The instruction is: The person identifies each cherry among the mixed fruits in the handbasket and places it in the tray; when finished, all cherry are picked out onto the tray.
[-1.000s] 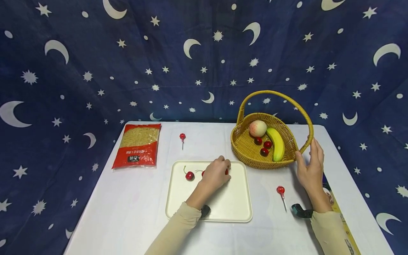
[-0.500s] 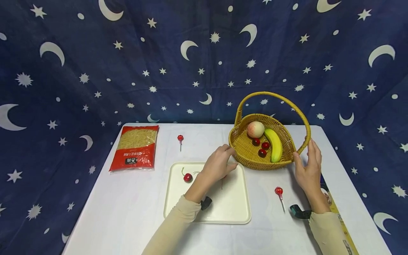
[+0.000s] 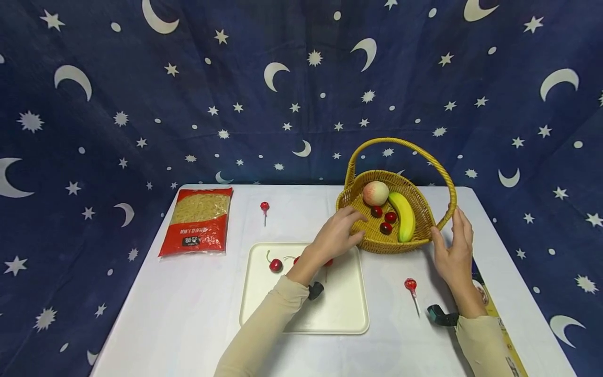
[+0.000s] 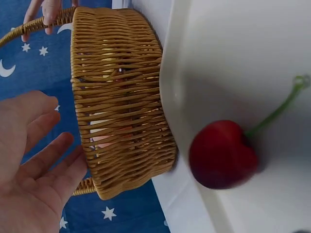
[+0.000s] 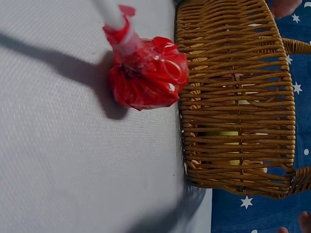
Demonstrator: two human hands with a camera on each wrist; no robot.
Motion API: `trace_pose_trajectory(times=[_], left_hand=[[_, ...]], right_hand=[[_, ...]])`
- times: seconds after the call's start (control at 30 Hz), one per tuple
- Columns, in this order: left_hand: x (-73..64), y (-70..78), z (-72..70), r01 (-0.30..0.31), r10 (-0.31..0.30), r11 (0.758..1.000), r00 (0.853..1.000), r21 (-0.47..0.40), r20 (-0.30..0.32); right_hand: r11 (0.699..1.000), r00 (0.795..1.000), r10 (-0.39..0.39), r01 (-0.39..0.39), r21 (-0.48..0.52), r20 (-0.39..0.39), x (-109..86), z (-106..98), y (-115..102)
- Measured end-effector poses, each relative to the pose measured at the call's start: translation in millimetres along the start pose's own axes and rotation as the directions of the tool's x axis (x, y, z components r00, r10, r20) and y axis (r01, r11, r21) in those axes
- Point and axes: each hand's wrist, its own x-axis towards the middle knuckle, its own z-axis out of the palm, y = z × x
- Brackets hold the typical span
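My left hand hovers at the wicker basket's left front rim, thumb and fingers apart. Nothing shows between them in the left wrist view; whether its fingertips touch the rim, I cannot tell. At the basket's right end, my right hand holds the base of the handle, thumb in front and fingers behind. Inside the basket lie a peach, a banana and several cherries. On the cream tray rest a stemmed cherry and other cherries partly hidden by my left arm.
A red bag of pasta lies at the back left of the white table. One lollipop is behind the tray, and another lollipop lies between the tray and my right wrist. A yellow strip-like package is partly under my right arm.
My left hand has moved from over the tray, right and away from me, to the basket's rim, its fingers opening out. My right hand stays at the handle. The view shifts slightly.
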Motion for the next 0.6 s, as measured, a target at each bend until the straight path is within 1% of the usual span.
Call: trace_pose_trajectory(times=[0.1, 0.17, 0.27, 0.33, 0.4, 0.43, 0.53, 0.57, 0.6], left_hand=[[10.3, 2.0, 2.2, -0.003, 0.003, 1.000, 1.000, 0.006, 0.016], [21.8, 6.2, 3.6, -0.007, 0.007, 1.000, 0.999, 0.004, 0.036], [40.9, 12.9, 9.4, -0.002, 0.004, 1.000, 0.996, -0.021, 0.091], [53.0, 17.0, 15.9, 0.004, 0.001, 1.000, 0.989, -0.031, 0.145], [62.7, 20.5, 22.9, 0.014, -0.008, 1.000, 0.975, -0.025, 0.221], [66.1, 22.1, 25.9, 0.019, -0.015, 1.000, 0.963, -0.012, 0.267], [71.9, 25.1, 32.8, 0.020, -0.033, 0.999, 0.918, 0.038, 0.395], [73.3, 25.5, 34.4, 0.017, -0.035, 0.999, 0.904, 0.045, 0.426], [74.4, 25.7, 35.6, 0.011, -0.033, 0.999, 0.893, 0.050, 0.448]], right_hand=[[1.000, 1.000, -0.004, 0.004, 0.002, -0.005, -0.8, 1, 0], [1.000, 1.000, -0.004, 0.005, 0.002, -0.010, 0.2, 0, 0], [1.000, 1.000, 0.005, -0.005, 0.007, -0.011, 0.3, 1, -1], [1.000, 1.000, 0.015, -0.015, 0.007, -0.006, -0.1, 1, -1], [1.000, 1.000, 0.015, -0.015, 0.008, 0.000, -0.5, 1, 0], [1.000, 1.000, 0.012, -0.012, 0.010, 0.003, -0.6, 1, 1], [1.000, 1.000, -0.011, 0.011, 0.017, 0.005, 0.0, 0, 2], [1.000, 1.000, -0.018, 0.018, 0.017, 0.003, 0.4, 0, 2], [0.999, 1.000, -0.025, 0.025, 0.020, 0.000, 0.9, -1, 2]])
